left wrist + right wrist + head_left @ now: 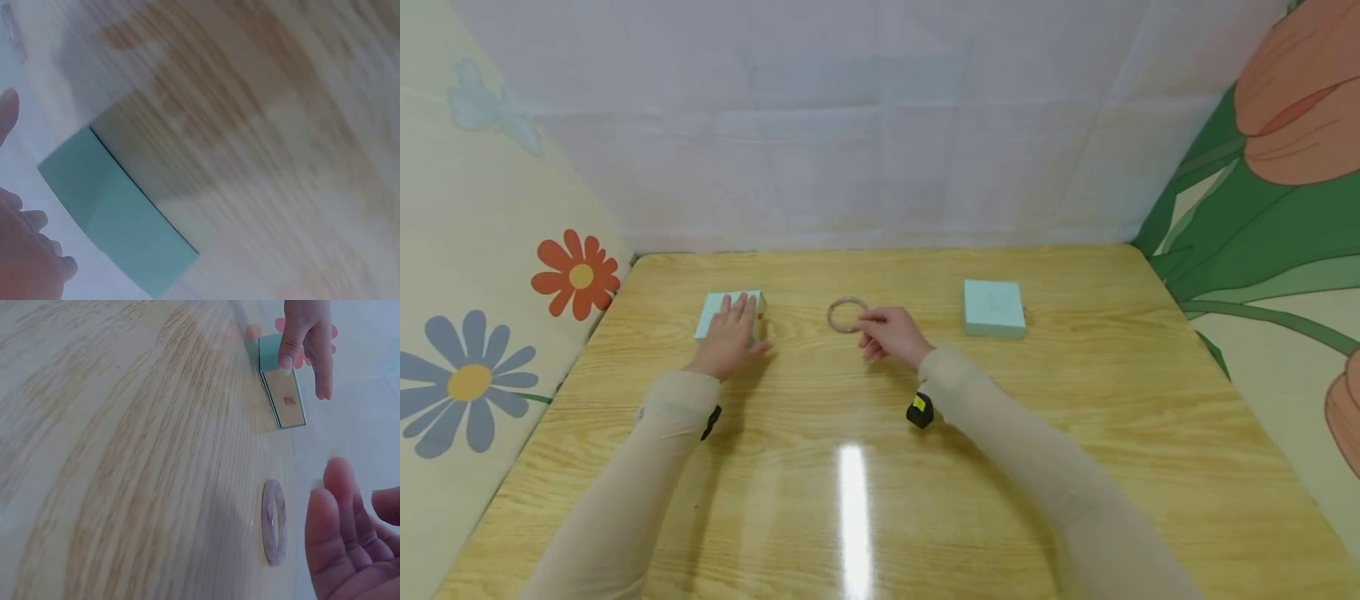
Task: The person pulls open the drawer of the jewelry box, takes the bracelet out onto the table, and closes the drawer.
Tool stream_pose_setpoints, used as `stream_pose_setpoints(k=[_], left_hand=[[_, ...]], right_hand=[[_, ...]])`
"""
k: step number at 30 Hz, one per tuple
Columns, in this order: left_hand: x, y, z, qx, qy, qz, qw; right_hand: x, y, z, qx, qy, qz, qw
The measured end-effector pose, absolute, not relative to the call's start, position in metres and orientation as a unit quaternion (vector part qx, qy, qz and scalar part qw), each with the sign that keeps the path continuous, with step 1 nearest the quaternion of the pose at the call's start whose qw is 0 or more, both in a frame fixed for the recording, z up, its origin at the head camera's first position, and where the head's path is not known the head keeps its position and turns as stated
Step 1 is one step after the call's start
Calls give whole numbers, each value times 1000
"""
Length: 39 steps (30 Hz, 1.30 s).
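My left hand (727, 337) is over a pale mint-green box (709, 315), fingers spread and straight, and covers much of its top in the head view. From the right wrist view, that box shows a tan drawer front (284, 394) with a small pull tab, and the left hand stands above it. A marbled greyish-mauve bangle (831, 317) lies flat on the table between two boxes. Just above and beside the bangle is my right hand (891, 332), thumb and index fingertips close together, the other fingers loosely bent. A gap separates those fingertips from the bangle in the right wrist view.
A second mint-green box (992, 307) stands to the right, a small tab at its right side. The wooden table (790, 500) ends at a white cloth (880, 167) behind, with flower-printed walls on both sides.
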<state>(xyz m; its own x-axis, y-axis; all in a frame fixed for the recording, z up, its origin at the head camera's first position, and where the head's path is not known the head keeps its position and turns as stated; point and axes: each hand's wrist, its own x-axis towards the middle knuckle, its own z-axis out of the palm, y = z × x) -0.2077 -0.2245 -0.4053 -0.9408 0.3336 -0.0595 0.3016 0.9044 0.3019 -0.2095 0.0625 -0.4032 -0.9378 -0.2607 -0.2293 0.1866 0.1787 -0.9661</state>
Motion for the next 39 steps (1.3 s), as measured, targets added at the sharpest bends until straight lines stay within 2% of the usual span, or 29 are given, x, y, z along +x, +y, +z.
stream_pose_setpoints(k=[13,21,39], left_hand=[[-198,-206,-418,182,971,146,43],[-192,-192,-417,213,968,130,16],[-187,-162,-407,255,959,124,18]], right_hand=[[-206,84,-408,-7,758,-630,168],[-202,98,-411,-2,770,-616,166],[-194,129,-414,-7,777,-612,144]])
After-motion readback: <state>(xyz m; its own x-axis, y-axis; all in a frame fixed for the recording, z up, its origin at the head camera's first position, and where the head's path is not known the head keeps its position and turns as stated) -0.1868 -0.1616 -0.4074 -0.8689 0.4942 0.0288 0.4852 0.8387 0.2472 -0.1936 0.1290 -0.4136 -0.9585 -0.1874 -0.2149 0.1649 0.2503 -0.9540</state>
